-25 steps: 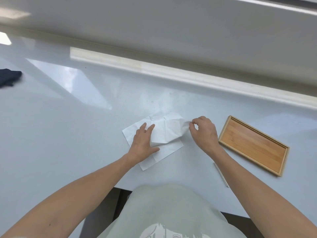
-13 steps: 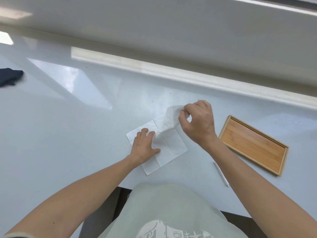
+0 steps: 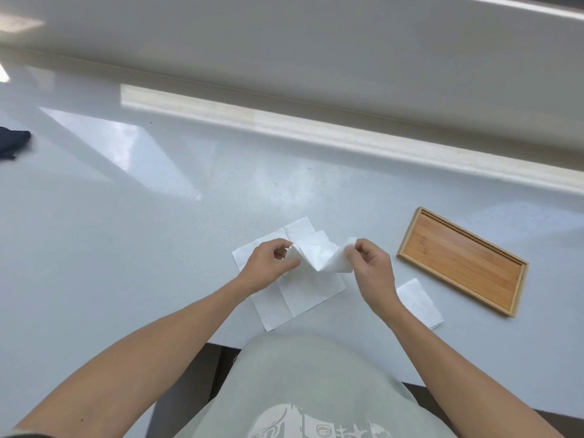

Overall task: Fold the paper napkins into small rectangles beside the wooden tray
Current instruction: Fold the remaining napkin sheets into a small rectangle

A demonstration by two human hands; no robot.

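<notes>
A white paper napkin [image 3: 319, 256] hangs slack between my two hands, lifted just above the counter. My left hand [image 3: 268, 267] pinches its left end and my right hand [image 3: 369, 267] pinches its right end. Under them another unfolded white napkin [image 3: 297, 295] lies flat with visible crease lines. A small folded napkin rectangle [image 3: 418, 303] rests to the right of my right wrist, close to the near left corner of the empty wooden tray [image 3: 461, 260].
The white counter's near edge [image 3: 373, 365] runs just in front of my body. A pale ledge [image 3: 316, 131] lines the far side. A dark cloth [image 3: 12, 143] lies at the far left.
My left hand left the flat napkin and took the left end of the raised napkin. My right hand dropped lower and nearer. The folded rectangle beside the tray now lies flat in view.
</notes>
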